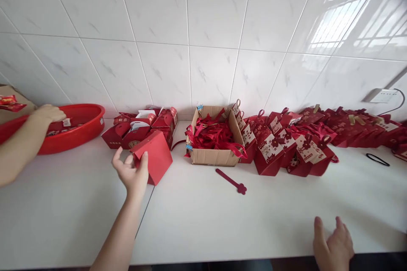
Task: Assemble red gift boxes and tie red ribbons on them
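Observation:
My left hand (pixel 132 169) is closed on the top edge of a plain red gift box (pixel 157 156), which is tilted above the white table. Just behind it stand red carry boxes (pixel 127 132) with open flaps. My right hand (pixel 333 241) is at the front edge at right, fingers apart, holding nothing. Between the hands, a dark red flower-ended strip (pixel 231 181) lies on the table. Beyond it a cardboard box (pixel 214 157) holds a tangle of red ribbons (pixel 214 135).
Finished-looking red gift bags (pixel 270 152) with tags fill the back right. At far left another person's hand (pixel 47 114) reaches into a red basin (pixel 76 137). A black loop (pixel 377 160) lies at right. A tiled wall (pixel 213 67) bounds the table.

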Demonstrator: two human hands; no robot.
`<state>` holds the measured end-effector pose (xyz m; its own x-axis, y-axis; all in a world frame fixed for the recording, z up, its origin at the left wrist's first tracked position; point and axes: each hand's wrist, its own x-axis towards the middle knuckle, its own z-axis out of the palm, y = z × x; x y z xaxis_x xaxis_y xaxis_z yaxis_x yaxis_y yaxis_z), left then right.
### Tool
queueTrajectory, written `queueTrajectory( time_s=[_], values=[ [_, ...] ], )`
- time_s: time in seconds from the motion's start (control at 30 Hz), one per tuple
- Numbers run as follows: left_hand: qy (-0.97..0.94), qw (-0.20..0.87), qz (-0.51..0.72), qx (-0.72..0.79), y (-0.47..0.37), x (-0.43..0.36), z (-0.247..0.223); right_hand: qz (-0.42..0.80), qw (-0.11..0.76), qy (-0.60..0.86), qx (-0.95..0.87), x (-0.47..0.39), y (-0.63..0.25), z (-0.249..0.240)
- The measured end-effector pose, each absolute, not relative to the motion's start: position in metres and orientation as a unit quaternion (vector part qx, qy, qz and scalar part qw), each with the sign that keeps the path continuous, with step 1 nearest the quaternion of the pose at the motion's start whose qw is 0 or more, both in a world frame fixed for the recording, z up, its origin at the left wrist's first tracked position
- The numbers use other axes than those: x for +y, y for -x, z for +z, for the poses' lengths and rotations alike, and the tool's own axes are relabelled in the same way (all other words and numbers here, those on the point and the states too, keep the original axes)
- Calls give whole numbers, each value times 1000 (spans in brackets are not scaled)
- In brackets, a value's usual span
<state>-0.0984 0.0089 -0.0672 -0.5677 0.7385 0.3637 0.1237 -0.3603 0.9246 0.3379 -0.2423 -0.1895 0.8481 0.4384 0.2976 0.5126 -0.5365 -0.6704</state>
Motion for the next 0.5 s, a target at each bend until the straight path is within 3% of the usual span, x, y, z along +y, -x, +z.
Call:
queueTrajectory(
  time_s=[0.13, 0.27, 0.37, 0.5],
  values=[
    [-425, 261, 702, 509, 91, -38, -71, -46, 519, 817, -246, -236, -314, -173],
    [-469, 380, 641, 474, 59, -78, -79, 52, 639, 688, -339, -203, -263, -145],
    [-510, 438, 598, 437, 30, -92, -84, 125, 628, 588, -494, -173, -226, -122],
    [-547, 484, 571, 376, 6, -98, -88, 124, 590, 518, -607, -148, -194, -97]
  ],
)
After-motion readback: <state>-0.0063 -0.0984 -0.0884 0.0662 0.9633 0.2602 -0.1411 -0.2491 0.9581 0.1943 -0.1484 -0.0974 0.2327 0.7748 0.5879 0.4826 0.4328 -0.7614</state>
